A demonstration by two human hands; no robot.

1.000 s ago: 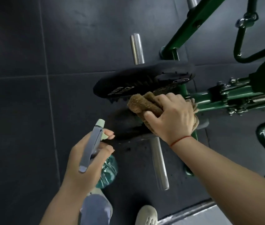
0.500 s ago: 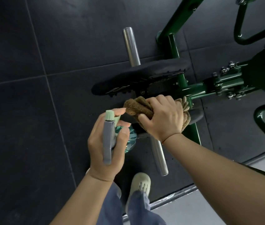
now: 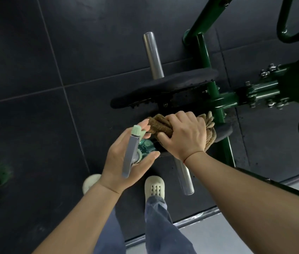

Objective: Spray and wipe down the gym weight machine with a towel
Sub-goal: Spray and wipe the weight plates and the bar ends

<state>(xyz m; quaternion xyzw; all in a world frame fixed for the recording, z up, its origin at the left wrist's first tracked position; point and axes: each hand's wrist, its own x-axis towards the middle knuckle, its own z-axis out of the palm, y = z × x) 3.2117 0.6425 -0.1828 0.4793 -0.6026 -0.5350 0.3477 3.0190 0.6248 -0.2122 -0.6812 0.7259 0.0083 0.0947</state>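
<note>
- Wiping is being done at this moment, by the look of it: the brown towel (image 3: 160, 125) is being gripped in a bunch by the right hand (image 3: 183, 136), fingers curled over it. It is being pressed onto the lower black weight plate (image 3: 223, 132), just beside the green frame (image 3: 204, 57) of the weight machine.
- The spray bottle (image 3: 145, 146) is being held by the left hand (image 3: 123, 162), with fingers wrapped round its neck. Its pale green nozzle (image 3: 136, 130) is being aimed toward the towel, very near it; whether the two are touching cannot be told.
- The task is being judged as under way rather than near its end, since most of the frame, the upper weight plate (image 3: 165, 87) and the steel pegs are not being touched by the towel.
- The next move is being judged to call for either a fresh squirt onto the plate or the cloth, or a sweep of the towel along the plate's rim and on to the frame, with firm pressure and the bottle clear of the cloth's path.
- The things are being counted as follows: one towel, one spray bottle, two weight plates, two steel pegs (upper (image 3: 153, 55), lower (image 3: 184, 177)) and two pale clogs (image 3: 154, 186) on the dark tiled floor (image 3: 35, 70).
</note>
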